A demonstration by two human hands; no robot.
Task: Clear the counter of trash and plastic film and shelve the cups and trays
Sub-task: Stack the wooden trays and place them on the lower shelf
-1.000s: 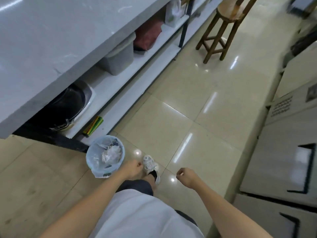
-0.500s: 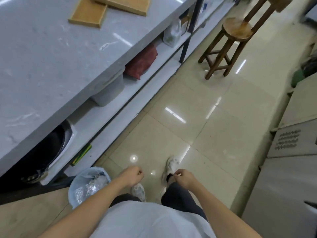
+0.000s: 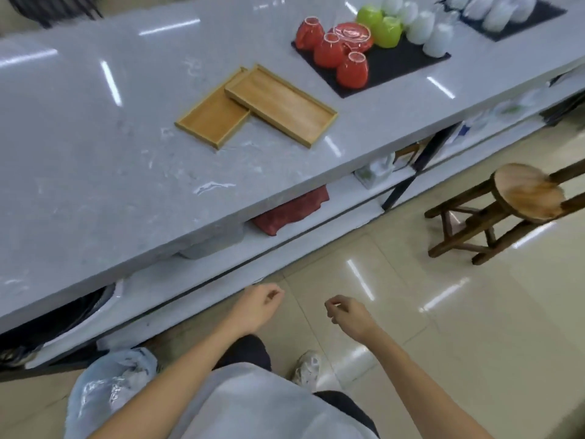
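Two wooden trays lie on the grey counter (image 3: 95, 172), the longer tray (image 3: 281, 104) overlapping the smaller tray (image 3: 212, 118). Farther right a black mat (image 3: 389, 66) carries upturned red cups (image 3: 353, 69), green cups (image 3: 384, 28) and white cups (image 3: 430, 33); a second black mat (image 3: 522, 22) holds more white cups. My left hand (image 3: 258, 307) and my right hand (image 3: 346, 315) hang loosely curled and empty over the floor in front of the counter. A bin lined with a plastic bag (image 3: 104, 394) holds crumpled film at the lower left.
Shelves (image 3: 319, 229) run under the counter with a red bag (image 3: 291, 210), a grey tub (image 3: 212, 245), a white jug (image 3: 376, 172) and a dark pan (image 3: 57, 318). A wooden stool (image 3: 519, 201) stands on the tiled floor at the right.
The view has swung up from the floor and bin to the counter top, bringing the trays and cups into sight. Both hands stay empty and have lifted slightly.
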